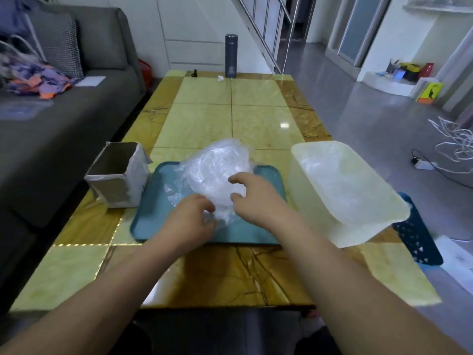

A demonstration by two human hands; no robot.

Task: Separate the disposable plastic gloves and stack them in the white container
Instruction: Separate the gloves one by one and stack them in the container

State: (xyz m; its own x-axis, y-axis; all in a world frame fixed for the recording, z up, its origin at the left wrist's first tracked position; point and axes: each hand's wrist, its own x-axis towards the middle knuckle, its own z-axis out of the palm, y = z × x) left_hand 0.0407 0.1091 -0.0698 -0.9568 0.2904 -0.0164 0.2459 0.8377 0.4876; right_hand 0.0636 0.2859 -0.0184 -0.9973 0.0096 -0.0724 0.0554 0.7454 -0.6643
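Note:
A crumpled pile of clear disposable plastic gloves [217,162] lies on a teal tray [153,213] in the middle of the table. My left hand [189,216] sits at the pile's near edge with fingers curled onto the plastic, pinching it. My right hand [253,196] hovers at the pile's right side, thumb and fingers spread apart in a claw, touching the plastic. To the right of the tray stands the white container [371,221], translucent, with some clear gloves lying inside it.
A grey open box [117,175] stands left of the tray. A dark flask [231,56] and a small white scrap [220,78] sit at the table's far end. A dark blue basket [419,239] is behind the container. A grey sofa runs along the left.

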